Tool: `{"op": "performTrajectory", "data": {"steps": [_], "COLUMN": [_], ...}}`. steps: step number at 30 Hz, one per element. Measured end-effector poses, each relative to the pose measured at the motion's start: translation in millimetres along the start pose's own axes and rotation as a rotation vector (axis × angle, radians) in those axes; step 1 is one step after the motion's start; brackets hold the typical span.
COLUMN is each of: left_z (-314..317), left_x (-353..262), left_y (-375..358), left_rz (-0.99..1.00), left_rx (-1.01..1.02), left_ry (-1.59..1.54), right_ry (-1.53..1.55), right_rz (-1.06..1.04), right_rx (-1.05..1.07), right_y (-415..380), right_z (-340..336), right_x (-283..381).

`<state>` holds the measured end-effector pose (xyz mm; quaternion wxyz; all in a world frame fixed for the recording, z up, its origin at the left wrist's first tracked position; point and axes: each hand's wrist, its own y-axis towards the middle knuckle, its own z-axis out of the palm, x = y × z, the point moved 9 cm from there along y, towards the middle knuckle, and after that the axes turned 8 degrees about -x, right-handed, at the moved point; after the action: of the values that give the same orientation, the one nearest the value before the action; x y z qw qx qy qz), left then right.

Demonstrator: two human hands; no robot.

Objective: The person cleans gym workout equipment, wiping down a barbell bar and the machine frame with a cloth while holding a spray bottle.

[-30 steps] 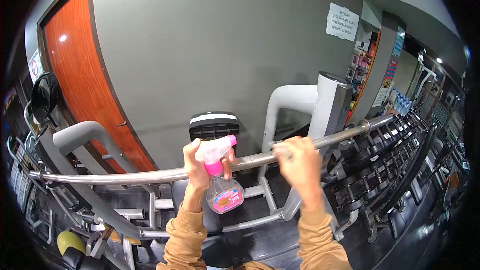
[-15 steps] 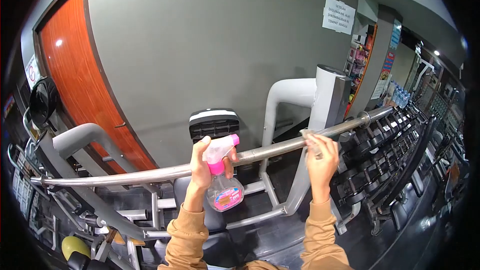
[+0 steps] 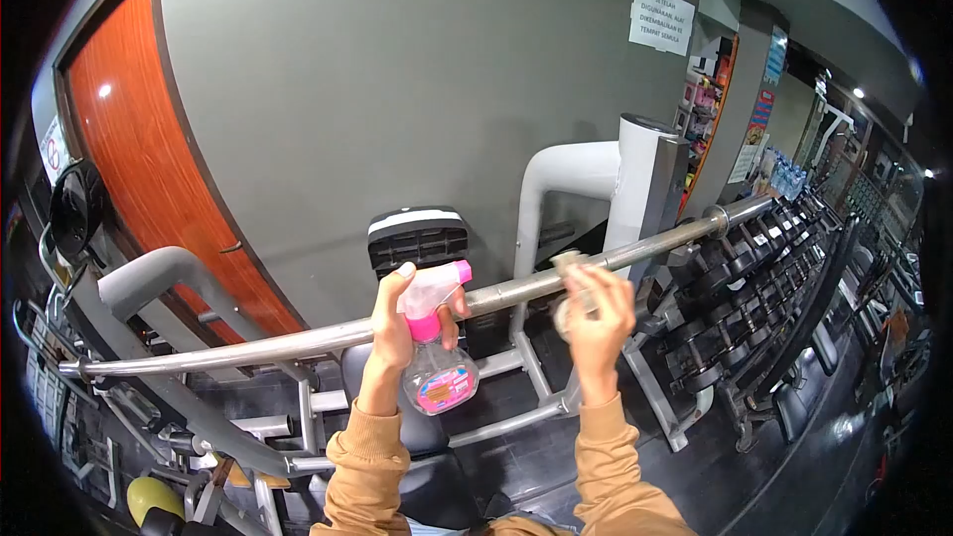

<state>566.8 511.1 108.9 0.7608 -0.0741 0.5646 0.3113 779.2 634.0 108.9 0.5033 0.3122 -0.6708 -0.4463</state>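
My left hand (image 3: 393, 323) is wrapped round the neck of a spray bottle (image 3: 442, 377), clear with a pink and white trigger head and a pink label. The bottle stands upright in front of a long metal barbell bar (image 3: 298, 342) that crosses the view. Farther right, my right hand (image 3: 601, 323) pinches a crumpled, pale cloth (image 3: 568, 273) against the bar. Part of the cloth is hidden behind the fingers.
The bar rests across a grey bench frame with a thick upright (image 3: 643, 179) at right. Behind it are a black padded seat (image 3: 417, 238) and a grey wall. A dumbbell rack (image 3: 745, 308) stands at right, a red-brown door (image 3: 149, 139) at left.
My right hand has slid left along the bar with the cloth, closer to the spray bottle. My left hand still holds the bottle. The view has shifted slightly.
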Motion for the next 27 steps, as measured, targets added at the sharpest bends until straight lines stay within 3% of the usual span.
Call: {"op": "performTrajectory", "data": {"steps": [4, 9, 11, 15, 17, 21, 23, 27], "left_z": [3.6, 5.7, -1.1, 3.1, 4.9, 8.8, 9.9, 7.9], "left_x": [2.0, 2.5, 1.0, -0.2, 1.1, 2.1, 2.0, 1.3], "left_y": [2.6, 2.2, -0.2, 1.1, 2.0, 6.1, 5.9, 5.0], "left_rz": [0.012, 0.011, -0.014, 0.000, 0.008, 0.028, 0.028, 0.032], "left_rx": [0.008, 0.008, -0.062, 0.032, 0.034, 0.037, 0.037, 0.033], "left_ry": [0.002, -0.004, -0.025, -0.007, 0.000, 0.016, 0.032, 0.027], "right_ry": [-0.020, 0.230, 0.269, 0.197, 0.434, 0.688, 0.616, 0.828], "right_rz": [0.130, -0.026, -0.023, 0.257, 0.816, 1.032, 1.079, 1.142], "right_rx": [-0.115, 0.197, 0.201, -0.163, -0.411, -0.432, -0.505, -0.334], "right_y": [-0.6, -36.3, -42.8, -40.5, -68.7, -70.3, -83.7, -94.1], "right_z": [-5.4, 25.1, 27.6, -2.4, -2.4, 22.1, 33.9, 47.9], "right_x": [-6.2, 69.5, 63.6, -18.6, -91.0, -77.8, -52.2, -11.4]}}
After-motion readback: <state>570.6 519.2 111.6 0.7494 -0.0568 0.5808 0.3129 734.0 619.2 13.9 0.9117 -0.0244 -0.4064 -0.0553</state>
